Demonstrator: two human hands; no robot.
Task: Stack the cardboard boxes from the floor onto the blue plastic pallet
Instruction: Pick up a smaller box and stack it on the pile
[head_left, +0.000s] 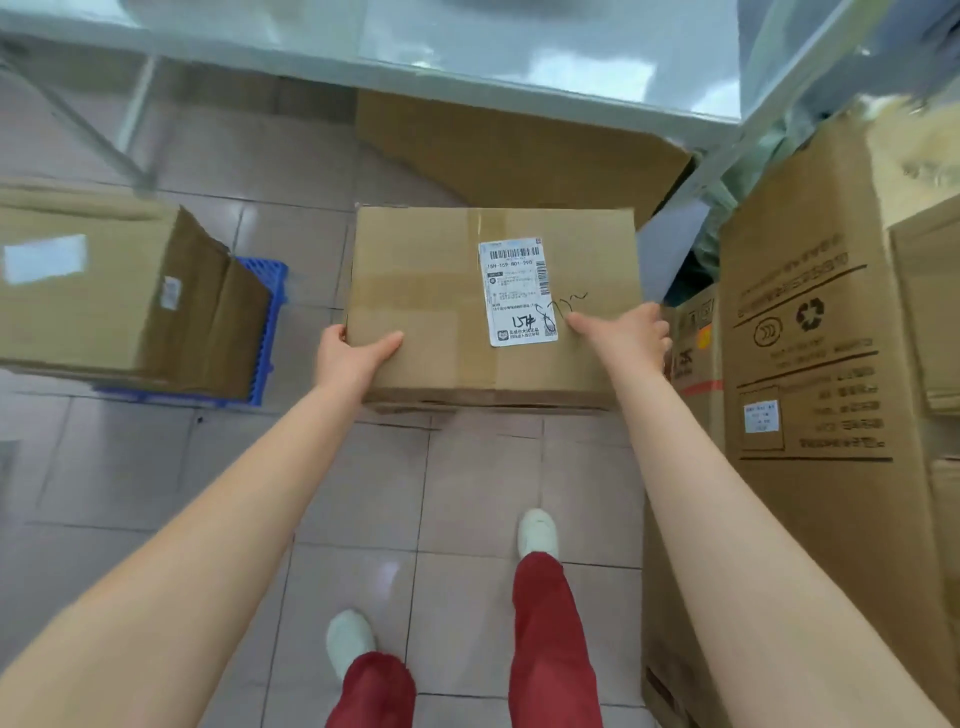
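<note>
Plain brown box (467, 312) with a white label (517, 291) printed in black barcode stripes and black scribble. Blue grid-pattern pallet (267, 312) under another brown box (104, 291). Pinkish-grey tiled floor (467, 493), red trousers (550, 639), white shoes (537, 532).

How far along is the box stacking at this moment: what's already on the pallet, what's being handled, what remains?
Done: one cardboard box already sits on the blue pallet. In hand: the left hand and right hand grip the sides of the labelled box, which is not yet on the pallet. Left: another box lies under the table; whether the tall cartons at right belong is unclear.
</note>
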